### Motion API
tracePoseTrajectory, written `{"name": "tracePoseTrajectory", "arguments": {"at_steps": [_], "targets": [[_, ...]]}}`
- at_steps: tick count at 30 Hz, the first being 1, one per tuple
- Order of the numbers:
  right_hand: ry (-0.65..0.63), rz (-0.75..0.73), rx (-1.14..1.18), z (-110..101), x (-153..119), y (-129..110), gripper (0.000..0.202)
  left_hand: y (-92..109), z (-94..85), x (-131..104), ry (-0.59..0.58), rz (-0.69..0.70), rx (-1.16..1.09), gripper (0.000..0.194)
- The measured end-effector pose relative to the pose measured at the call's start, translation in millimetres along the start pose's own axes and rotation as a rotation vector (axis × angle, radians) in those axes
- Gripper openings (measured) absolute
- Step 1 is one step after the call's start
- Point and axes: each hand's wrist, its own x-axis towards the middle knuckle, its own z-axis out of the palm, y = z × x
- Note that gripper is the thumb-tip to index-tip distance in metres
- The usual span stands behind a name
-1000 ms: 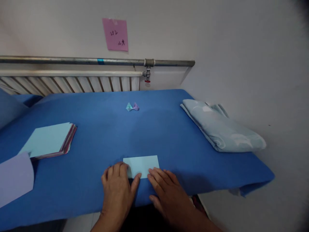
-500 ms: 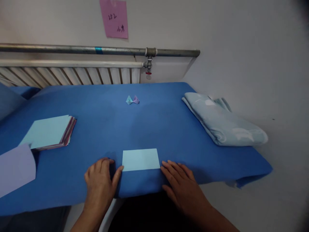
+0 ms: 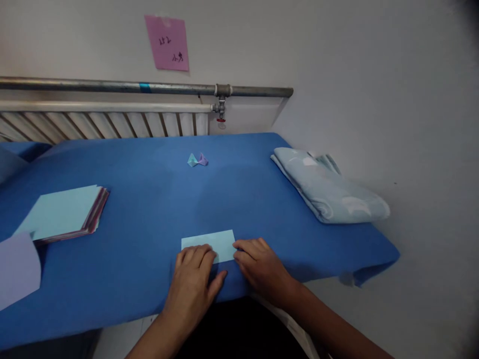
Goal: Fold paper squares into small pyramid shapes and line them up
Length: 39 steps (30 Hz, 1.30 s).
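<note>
1. In the head view, the left hand (image 3: 192,276) reaches up from the bottom edge, palm down, with its fingers side by side and bent over the left part of a pale blue-green paper rectangle (image 3: 224,242).
2. Its thumb stands well away from the fingers, pointing right over the blue sheet (image 3: 149,204); that grip is wide, pressing on the paper rather than closing round it.
3. The right hand (image 3: 258,262) comes in from the lower right, forearm slanting, its fingers bent and their tips drawn together at the paper's right edge. This grip is narrow; whether the edge is pinched I cannot tell.
4. The paper lies flat on the sheet near its front edge, between the two hands.
5. The left fingers hide the paper's lower left part, and the right thumb is hard to make out.
6. Both forearms are cut off by the bottom edge.
7. At the left, a purple sheet of paper (image 3: 18,271) runs out of frame and covers the near corner of a paper stack (image 3: 62,212).
8. Farther back sit small folded papers (image 3: 192,160), blue-green and purple; whether they are joined is too small to tell.
</note>
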Motion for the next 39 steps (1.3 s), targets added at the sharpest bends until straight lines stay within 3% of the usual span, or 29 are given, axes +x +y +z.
{"name": "tracePoseTrajectory", "arguments": {"at_steps": [7,13,18,20,26,29,34,39], "targets": [[0.135,0.123,0.123,0,20,4,0.021,-6,-1.4,-2,-0.005,0.041,-0.025,0.013],[-0.016,0.132,0.083,4,45,1,0.022,-10,-8.0,-12,0.01,0.042,-0.059,0.015],[-0.156,0.181,0.259,-7,27,-19,0.025,-14,-16.6,-29,-0.012,0.084,-0.112,0.037],[-0.159,0.171,0.317,-14,15,-24,0.025,-17,-19.1,-36,-0.036,0.133,-0.12,0.042],[-0.208,-0.003,0.173,-13,-12,-31,0.042,-20,-20.6,-44,-0.024,0.182,-0.117,0.035],[-0.159,-0.046,0.125,-6,-13,-32,0.035,-20,-20.4,-43,-0.019,0.171,-0.103,0.034],[0.035,-0.058,0.15,-6,-5,-30,0.019,-20,-22.0,-37,-0.052,0.131,-0.096,0.034],[0.063,-0.059,0.173,-3,-2,-30,0.018,-14,-17.5,-30,0.016,0.152,-0.094,0.015]]}}
